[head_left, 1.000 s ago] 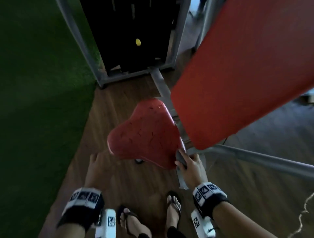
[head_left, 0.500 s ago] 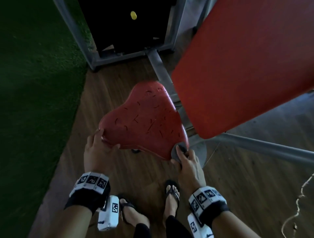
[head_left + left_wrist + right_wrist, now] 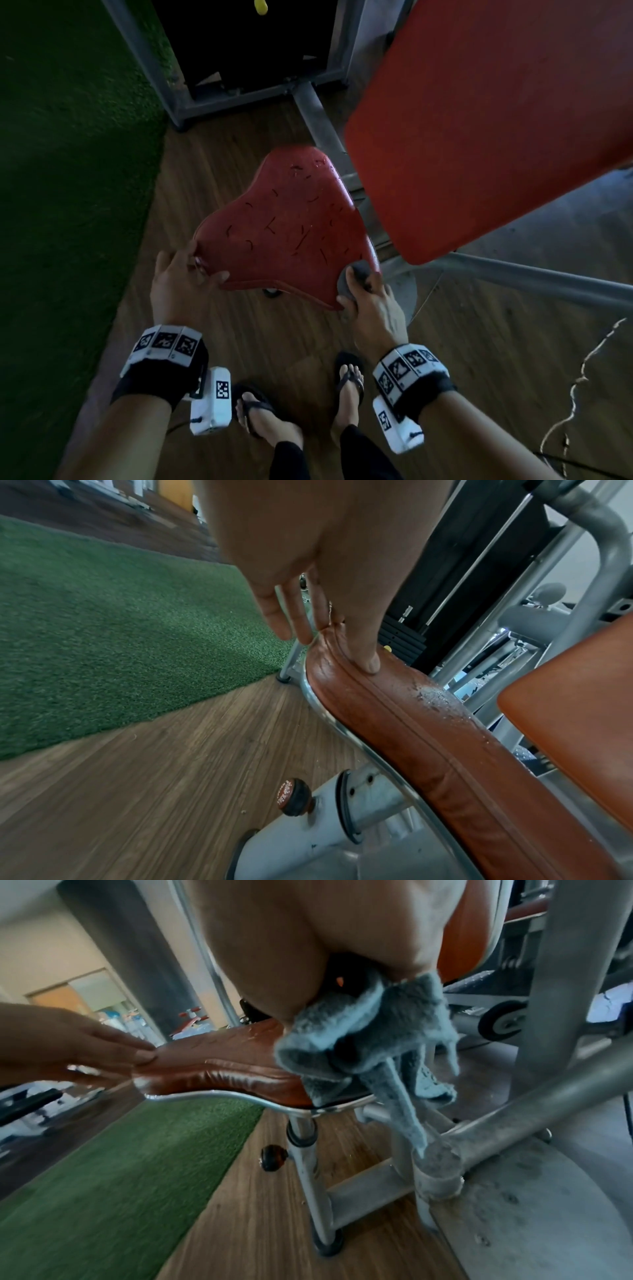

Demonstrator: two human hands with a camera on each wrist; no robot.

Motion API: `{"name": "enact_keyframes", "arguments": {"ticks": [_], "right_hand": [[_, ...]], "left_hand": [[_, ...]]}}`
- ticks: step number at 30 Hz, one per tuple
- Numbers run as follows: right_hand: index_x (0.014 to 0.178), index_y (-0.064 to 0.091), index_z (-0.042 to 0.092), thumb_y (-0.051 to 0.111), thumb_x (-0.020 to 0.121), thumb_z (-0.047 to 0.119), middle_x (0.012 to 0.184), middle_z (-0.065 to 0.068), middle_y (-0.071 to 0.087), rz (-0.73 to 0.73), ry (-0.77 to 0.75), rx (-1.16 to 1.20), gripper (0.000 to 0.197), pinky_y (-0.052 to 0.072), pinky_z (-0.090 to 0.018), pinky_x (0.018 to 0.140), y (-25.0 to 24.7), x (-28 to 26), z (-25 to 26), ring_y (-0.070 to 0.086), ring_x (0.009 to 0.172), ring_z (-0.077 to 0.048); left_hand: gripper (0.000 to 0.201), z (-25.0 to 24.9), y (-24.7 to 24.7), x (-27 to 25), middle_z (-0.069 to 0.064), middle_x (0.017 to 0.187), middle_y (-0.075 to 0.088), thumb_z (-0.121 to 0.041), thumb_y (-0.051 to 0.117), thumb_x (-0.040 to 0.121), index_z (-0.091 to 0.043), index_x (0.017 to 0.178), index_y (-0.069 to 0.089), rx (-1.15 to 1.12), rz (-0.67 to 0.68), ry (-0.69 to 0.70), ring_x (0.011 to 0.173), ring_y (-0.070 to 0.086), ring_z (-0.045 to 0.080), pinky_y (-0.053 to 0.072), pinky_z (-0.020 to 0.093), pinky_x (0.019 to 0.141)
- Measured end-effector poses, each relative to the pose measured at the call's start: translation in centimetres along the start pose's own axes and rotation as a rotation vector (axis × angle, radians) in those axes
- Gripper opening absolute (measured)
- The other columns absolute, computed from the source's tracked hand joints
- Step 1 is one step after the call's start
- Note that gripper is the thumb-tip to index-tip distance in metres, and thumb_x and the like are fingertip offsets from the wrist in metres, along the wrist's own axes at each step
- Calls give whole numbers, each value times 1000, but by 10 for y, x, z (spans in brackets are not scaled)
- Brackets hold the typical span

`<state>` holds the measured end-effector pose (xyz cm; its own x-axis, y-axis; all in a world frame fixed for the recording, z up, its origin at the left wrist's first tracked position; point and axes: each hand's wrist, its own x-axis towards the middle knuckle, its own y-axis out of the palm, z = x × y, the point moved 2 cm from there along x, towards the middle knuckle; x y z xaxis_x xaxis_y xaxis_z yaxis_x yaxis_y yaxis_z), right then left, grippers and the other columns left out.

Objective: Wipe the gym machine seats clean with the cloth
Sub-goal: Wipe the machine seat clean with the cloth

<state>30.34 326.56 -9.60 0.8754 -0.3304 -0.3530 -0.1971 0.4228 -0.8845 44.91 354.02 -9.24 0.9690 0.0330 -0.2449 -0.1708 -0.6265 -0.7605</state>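
A worn red seat (image 3: pixel 291 233) with cracked vinyl sits on a grey post, below a big red back pad (image 3: pixel 479 120). My left hand (image 3: pixel 202 270) holds the seat's front left corner, with the thumb on top and the fingers alongside the edge; the left wrist view shows the thumb (image 3: pixel 369 664) pressed on the seat's piping (image 3: pixel 411 723). My right hand (image 3: pixel 356 284) grips a bunched grey cloth (image 3: pixel 358 270) against the front right corner. In the right wrist view the cloth (image 3: pixel 369 1031) hangs over the seat's edge (image 3: pixel 212 1069), and the left hand (image 3: pixel 103 1053) is at the far corner.
Green turf (image 3: pixel 68 171) borders the wooden floor on the left. A grey frame with a black weight stack (image 3: pixel 239 68) stands behind the seat. A steel bar (image 3: pixel 531 284) runs off to the right. An adjusting knob (image 3: pixel 294 796) juts from the seat post. My sandalled feet (image 3: pixel 260 418) are below.
My left hand came up from beside the seat and took hold of its front left corner. The right hand kept the cloth at the front right corner.
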Motion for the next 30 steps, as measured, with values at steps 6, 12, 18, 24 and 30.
{"name": "enact_keyframes", "arguments": {"ticks": [6, 12, 18, 24, 30], "right_hand": [[139, 46, 23, 34, 92, 49, 124, -10, 50, 40, -3, -2, 55, 55, -42, 71, 18, -35, 7, 57, 98, -30], [149, 26, 32, 39, 99, 43, 145, -5, 26, 68, 45, -11, 53, 44, -43, 93, -8, -2, -5, 40, 121, -28], [147, 31, 30, 42, 98, 42, 145, -8, 30, 48, 103, 41, 51, 48, -45, 92, -15, 19, -14, 41, 123, -32], [150, 27, 29, 41, 99, 42, 145, -7, 31, 79, 3, -17, 55, 46, -44, 94, -18, 21, -21, 40, 124, -33], [148, 32, 28, 45, 97, 42, 138, -8, 35, 66, 18, 27, 54, 46, -43, 93, -17, 15, -17, 42, 120, -32]], "left_hand": [[76, 1, 0, -2, 11, 129, 46, -32, 85, 70, -16, 137, 53, 8, 11, -16, 106, 59, 34, 51, 49, 89], [72, -5, 0, -9, 13, 129, 45, -25, 84, 73, -16, 137, 53, -14, -24, -43, 105, 58, 34, 48, 43, 88], [72, -10, 3, -16, 13, 129, 45, -22, 82, 76, -14, 140, 51, -36, -31, -58, 103, 60, 33, 48, 42, 89], [69, -22, 0, -20, 18, 131, 45, -19, 79, 79, -8, 140, 50, 6, -37, -41, 105, 58, 34, 44, 40, 90], [69, -21, 2, -23, 15, 134, 44, -19, 79, 79, -9, 141, 49, -33, -39, -57, 98, 61, 29, 45, 36, 88]]}}
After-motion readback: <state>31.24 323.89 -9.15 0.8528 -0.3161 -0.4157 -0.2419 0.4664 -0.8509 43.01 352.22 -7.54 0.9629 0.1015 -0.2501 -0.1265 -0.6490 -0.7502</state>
